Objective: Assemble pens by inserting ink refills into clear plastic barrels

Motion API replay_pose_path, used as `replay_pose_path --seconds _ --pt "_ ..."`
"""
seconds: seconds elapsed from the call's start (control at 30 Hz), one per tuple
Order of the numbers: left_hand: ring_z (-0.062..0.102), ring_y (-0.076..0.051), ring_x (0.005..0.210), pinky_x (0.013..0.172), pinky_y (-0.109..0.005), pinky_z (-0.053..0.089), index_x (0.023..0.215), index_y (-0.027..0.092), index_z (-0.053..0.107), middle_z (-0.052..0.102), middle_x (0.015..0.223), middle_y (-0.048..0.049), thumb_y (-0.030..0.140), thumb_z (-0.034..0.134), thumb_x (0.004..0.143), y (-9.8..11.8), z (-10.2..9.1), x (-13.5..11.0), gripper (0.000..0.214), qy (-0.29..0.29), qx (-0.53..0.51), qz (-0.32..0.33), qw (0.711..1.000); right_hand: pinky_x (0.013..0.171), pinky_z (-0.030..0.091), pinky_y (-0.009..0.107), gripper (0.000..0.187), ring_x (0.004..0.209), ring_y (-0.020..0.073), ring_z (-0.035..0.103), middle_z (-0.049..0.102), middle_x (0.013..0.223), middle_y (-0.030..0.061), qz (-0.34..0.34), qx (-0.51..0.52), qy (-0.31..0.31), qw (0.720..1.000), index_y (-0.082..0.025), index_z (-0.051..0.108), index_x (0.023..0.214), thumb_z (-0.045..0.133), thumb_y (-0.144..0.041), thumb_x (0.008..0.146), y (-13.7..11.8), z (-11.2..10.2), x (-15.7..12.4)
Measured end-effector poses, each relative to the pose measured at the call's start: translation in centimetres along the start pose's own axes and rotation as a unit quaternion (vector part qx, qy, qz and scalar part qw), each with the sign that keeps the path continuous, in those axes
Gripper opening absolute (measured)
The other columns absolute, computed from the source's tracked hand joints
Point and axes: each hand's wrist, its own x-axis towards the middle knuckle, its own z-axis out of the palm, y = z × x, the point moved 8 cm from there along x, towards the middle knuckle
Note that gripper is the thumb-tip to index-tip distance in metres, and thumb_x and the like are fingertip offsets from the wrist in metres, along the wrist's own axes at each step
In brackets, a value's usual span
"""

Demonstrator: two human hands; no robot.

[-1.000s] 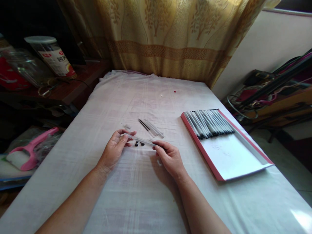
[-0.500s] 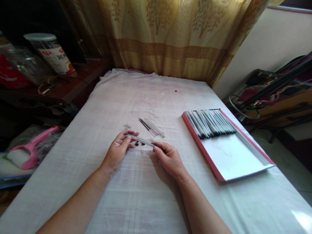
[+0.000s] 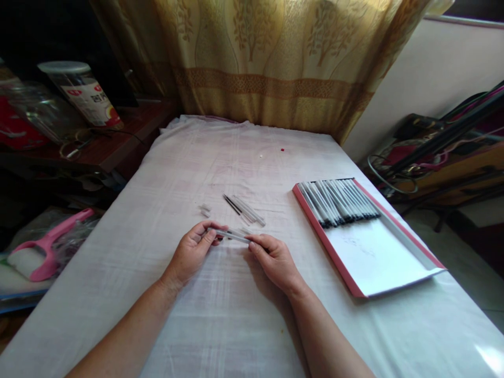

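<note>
Between my two hands lies a slim clear pen, roughly level above the cloth. My left hand pinches its left end between thumb and fingers. The right end is gripped by my right hand, whose fingers cover that end. Just beyond the hands, dark refills lie beside several clear pen barrels. Small translucent pieces rest on the cloth past my left hand. Small black parts are mostly hidden behind the pen and fingers.
A pink-edged box lid on the right holds a row of many pens. Everything lies on a cloth-covered table. A plastic jar and a pink-handled roller are at the left. A curtain hangs behind.
My hands have lowered slightly toward me, and the pen is now flatter. The left hand's fingers have closed more around its end. The view has tilted up a little.
</note>
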Motion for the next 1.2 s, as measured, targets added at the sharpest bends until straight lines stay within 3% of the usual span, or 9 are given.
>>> replay_pose_path --seconds 0.33,0.47,0.53,0.63,0.73,0.83,0.9,1.0,1.2 --pt "0.071 -0.023 0.091 0.086 -0.036 0.056 0.090 0.019 0.068 0.076 0.101 -0.0095 0.059 0.075 0.071 -0.3 0.1 0.2 0.045 -0.005 0.015 0.004 1.000 0.072 0.055 0.033 0.022 0.075 0.0215 0.070 0.076 0.082 0.0052 -0.019 -0.020 0.005 1.000 -0.025 0.080 0.093 0.061 -0.026 0.083 -0.1 0.1 0.1" --pt "0.071 -0.022 0.093 0.085 -0.034 0.056 0.119 0.020 0.062 0.075 0.108 -0.0107 0.062 0.073 0.073 -0.7 -0.1 0.3 0.064 0.008 0.005 -0.005 1.000 0.076 0.055 0.034 0.021 0.080 0.0224 0.071 0.078 0.087 0.0056 -0.015 -0.038 0.001 0.999 -0.026 0.079 0.095 0.061 -0.027 0.084 -0.6 -0.1 0.3" --pt "0.069 -0.023 0.101 0.083 -0.034 0.057 0.137 0.022 0.049 0.072 0.115 -0.0112 0.062 0.072 0.074 -0.7 -0.4 0.4 0.078 0.011 -0.012 -0.005 1.000 0.072 0.054 0.033 0.022 0.078 0.0221 0.070 0.077 0.087 0.0058 -0.012 -0.050 0.040 0.998 -0.025 0.079 0.096 0.062 -0.031 0.084 -1.0 -2.2 0.7" --pt "0.066 -0.024 0.109 0.080 -0.033 0.058 0.144 0.024 0.038 0.068 0.124 -0.0123 0.061 0.072 0.074 -0.8 -0.8 0.5 0.086 0.008 -0.028 -0.016 0.999 0.074 0.054 0.035 0.028 0.082 0.0235 0.069 0.076 0.093 0.0089 -0.025 -0.098 0.202 0.974 -0.022 0.079 0.098 0.063 -0.040 0.083 -1.6 -9.3 1.5" --pt "0.068 -0.023 0.105 0.078 -0.032 0.058 0.138 0.023 0.045 0.070 0.118 -0.0121 0.058 0.074 0.073 -0.9 -0.8 0.7 0.080 -0.007 -0.019 -0.025 0.999 0.086 0.051 0.041 0.033 0.090 0.0279 0.068 0.075 0.095 0.0132 -0.033 -0.218 0.358 0.907 -0.016 0.080 0.090 0.063 -0.042 0.078 -2.0 -17.3 2.1" --pt "0.069 -0.023 0.099 0.077 -0.032 0.058 0.132 0.021 0.052 0.072 0.110 -0.0107 0.055 0.076 0.071 -0.9 -0.7 0.9 0.074 -0.009 -0.009 -0.020 1.000 0.085 0.050 0.043 0.033 0.091 0.0307 0.067 0.075 0.093 0.0136 0.078 -0.324 0.408 0.850 -0.016 0.081 0.090 0.062 -0.037 0.074 -0.1 -22.7 3.2" --pt "0.069 -0.023 0.097 0.076 -0.032 0.058 0.132 0.021 0.053 0.072 0.108 -0.0099 0.054 0.076 0.070 -0.9 -0.9 0.9 0.074 0.002 -0.011 -0.018 1.000 0.081 0.049 0.041 0.034 0.090 0.0307 0.067 0.076 0.094 0.0126 0.152 -0.378 0.385 0.828 -0.018 0.082 0.095 0.059 -0.037 0.077 1.4 -24.0 4.0" --pt "0.069 -0.022 0.094 0.074 -0.032 0.058 0.130 0.021 0.054 0.072 0.106 -0.0089 0.054 0.077 0.068 -0.8 -1.2 1.0 0.074 0.015 -0.021 -0.021 0.999 0.076 0.048 0.038 0.037 0.089 0.0305 0.067 0.076 0.095 0.0131 0.215 -0.436 0.322 0.812 -0.020 0.081 0.101 0.055 -0.038 0.082 2.9 -23.6 4.7" --pt "0.068 -0.019 0.087 0.068 -0.028 0.057 0.123 0.020 0.060 0.073 0.099 -0.0069 0.051 0.082 0.063 -0.8 -1.5 1.0 0.071 0.036 -0.060 -0.032 0.997 0.082 0.046 0.042 0.039 0.100 0.0328 0.064 0.072 0.111 0.0134 0.231 -0.506 0.260 0.789 -0.022 0.079 0.106 0.049 -0.037 0.086 2.9 -21.3 5.1"
